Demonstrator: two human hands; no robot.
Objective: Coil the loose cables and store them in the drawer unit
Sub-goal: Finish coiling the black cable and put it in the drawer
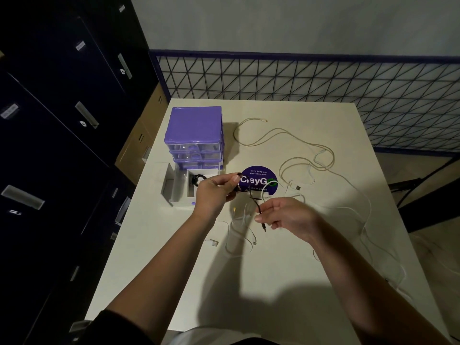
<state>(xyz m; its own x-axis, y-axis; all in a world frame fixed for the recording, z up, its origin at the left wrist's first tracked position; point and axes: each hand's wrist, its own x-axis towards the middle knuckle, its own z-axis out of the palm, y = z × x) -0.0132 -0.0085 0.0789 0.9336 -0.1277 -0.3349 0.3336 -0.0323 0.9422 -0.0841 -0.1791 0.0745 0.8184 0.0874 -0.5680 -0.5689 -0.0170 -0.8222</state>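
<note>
Over the white table (286,282), left hand (214,192) and right hand (283,215) pinch the black cable (257,204); slack grip, coil could spring.

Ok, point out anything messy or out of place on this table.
Loose pale cables sprawl uncoiled across the table, one trailing off the right edge. The drawer unit has its bottom drawer pulled out, a black coil inside. Nothing looks damaged.
</note>
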